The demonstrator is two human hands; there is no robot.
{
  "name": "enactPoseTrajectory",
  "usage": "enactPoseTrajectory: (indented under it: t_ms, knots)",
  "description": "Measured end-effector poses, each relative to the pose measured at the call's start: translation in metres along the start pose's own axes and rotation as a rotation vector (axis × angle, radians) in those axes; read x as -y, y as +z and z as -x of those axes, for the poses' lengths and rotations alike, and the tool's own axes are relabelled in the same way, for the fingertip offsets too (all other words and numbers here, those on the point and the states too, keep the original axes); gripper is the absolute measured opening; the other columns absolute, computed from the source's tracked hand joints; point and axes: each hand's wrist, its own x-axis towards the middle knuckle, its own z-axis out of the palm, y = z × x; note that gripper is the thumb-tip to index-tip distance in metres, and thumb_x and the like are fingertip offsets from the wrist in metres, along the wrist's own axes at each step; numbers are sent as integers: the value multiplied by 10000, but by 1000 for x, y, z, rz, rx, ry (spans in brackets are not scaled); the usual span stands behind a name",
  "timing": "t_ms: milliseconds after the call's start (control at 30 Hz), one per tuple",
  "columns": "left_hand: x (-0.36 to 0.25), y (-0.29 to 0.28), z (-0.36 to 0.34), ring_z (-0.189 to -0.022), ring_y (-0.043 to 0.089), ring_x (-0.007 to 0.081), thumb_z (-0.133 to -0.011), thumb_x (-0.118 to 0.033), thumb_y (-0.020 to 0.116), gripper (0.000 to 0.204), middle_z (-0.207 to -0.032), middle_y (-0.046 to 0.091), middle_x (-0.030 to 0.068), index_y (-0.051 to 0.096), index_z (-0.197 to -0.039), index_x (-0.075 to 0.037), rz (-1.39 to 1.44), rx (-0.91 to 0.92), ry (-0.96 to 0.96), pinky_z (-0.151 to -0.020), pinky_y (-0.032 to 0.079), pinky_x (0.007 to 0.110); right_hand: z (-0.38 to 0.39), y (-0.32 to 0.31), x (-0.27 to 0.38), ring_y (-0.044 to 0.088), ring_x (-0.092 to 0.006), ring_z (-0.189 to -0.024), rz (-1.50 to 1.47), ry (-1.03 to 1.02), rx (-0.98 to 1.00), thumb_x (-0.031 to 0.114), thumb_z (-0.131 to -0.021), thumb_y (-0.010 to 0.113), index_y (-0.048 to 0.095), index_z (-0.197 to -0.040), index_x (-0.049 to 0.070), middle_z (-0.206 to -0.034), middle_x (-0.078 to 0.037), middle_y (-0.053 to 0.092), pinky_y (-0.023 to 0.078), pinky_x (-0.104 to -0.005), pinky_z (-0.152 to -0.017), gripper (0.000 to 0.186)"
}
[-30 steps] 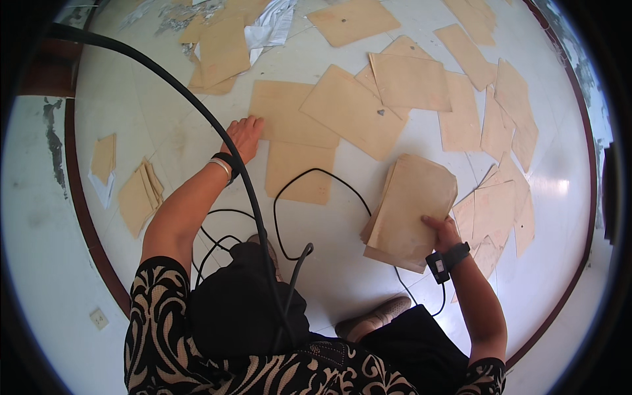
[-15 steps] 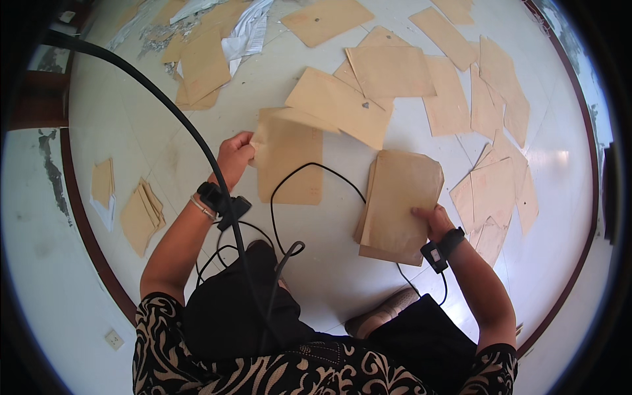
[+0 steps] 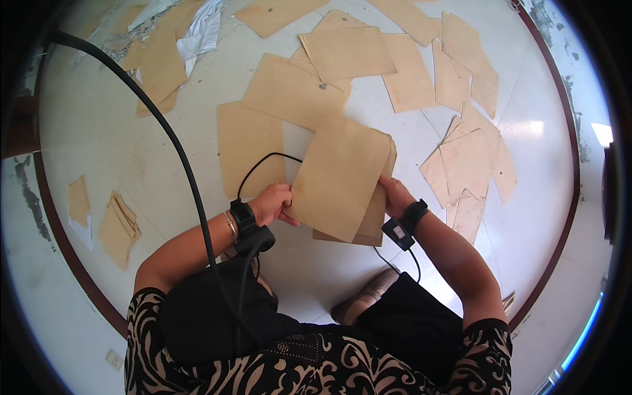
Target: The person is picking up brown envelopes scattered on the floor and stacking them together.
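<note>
My left hand (image 3: 275, 203) is closed on the left corner of a tan kraft paper envelope (image 3: 339, 178). This envelope lies slantwise over a stack of similar envelopes (image 3: 374, 220), whose right and lower edges show from beneath it. At the stack's right edge, my right hand (image 3: 397, 196) grips it, with the fingers partly hidden. Just beyond my left hand, another kraft envelope (image 3: 250, 141) lies flat on the floor. A larger one (image 3: 296, 89) with a grey spot near its end lies behind the stack.
Many more tan envelopes (image 3: 461, 164) are strewn over the pale tiled floor (image 3: 168, 217), at the back and right. White crumpled sheets (image 3: 201, 29) lie at the back left, a small pile (image 3: 120, 227) at the left. A black cable (image 3: 164, 125) crosses in front of me.
My left hand has moved right and nearer, bringing an envelope from over the floor onto the stack. The stack in my right hand has shifted left in the view.
</note>
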Motion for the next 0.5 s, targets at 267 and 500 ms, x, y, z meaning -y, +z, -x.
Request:
enactPoseTrajectory:
  t_ms: [267,500]
  knots:
    - [18,14,0,-811,639,278,-789,-74,433,299,-951,579,129,466,-1071,20,-51,80,-170,-696,556,386,8,17,4,582,-237,-1015,130,-16,-11,269,-852,614,476,-1201,-45,-1150,-152,573,469,-370,-884,489]
    - [-25,-79,8,-689,615,251,-782,-159,588,198,-782,619,83,561,-946,-52,-1041,-902,534,-612,487,345,7,3,9,621,-256,-908,250,-28,-161,59,-747,649,547,-1090,-85,-1047,-168,616,494,-356,-830,386]
